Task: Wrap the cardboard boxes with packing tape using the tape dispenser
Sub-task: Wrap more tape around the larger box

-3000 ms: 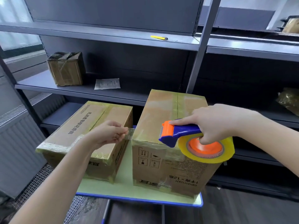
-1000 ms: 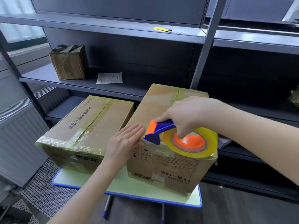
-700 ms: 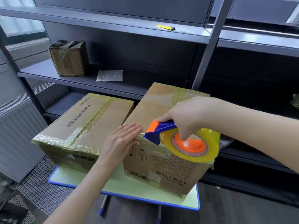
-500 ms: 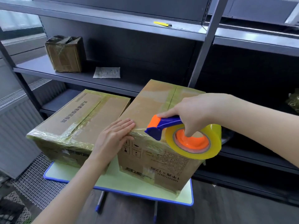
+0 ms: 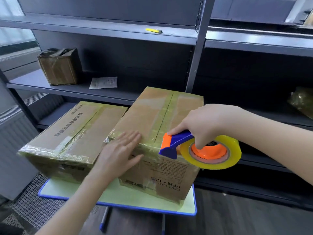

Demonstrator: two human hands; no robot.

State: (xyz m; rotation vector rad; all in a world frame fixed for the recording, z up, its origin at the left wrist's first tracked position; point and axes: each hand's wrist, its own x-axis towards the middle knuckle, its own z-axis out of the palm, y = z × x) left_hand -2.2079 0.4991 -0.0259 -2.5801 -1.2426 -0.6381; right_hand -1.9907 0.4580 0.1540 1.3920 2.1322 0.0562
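Two taped cardboard boxes stand side by side on a small pale green table [image 5: 189, 206] with a blue rim. The right box [image 5: 157, 119] is taller; the left box [image 5: 72, 133] is lower. My left hand [image 5: 120, 153] lies flat with straight fingers over the right box's near top edge, pressing tape there. My right hand [image 5: 205, 124] grips the blue and orange tape dispenser [image 5: 176, 143], fingers in the orange core of the yellow tape roll [image 5: 211, 153]. The dispenser's blade end touches the near top edge of the right box.
Dark metal shelving stands behind the table. A small wrapped box [image 5: 59, 67] and a paper sheet [image 5: 103, 82] lie on the middle shelf, a yellow utility knife [image 5: 154, 30] on the upper shelf. A wrapped parcel [image 5: 301, 102] shows at the right edge. A radiator [image 5: 13, 136] is left.
My left hand went from pinching the tape end to lying flat on the right box's near edge. The dispenser has moved right along that edge, away from my left hand.
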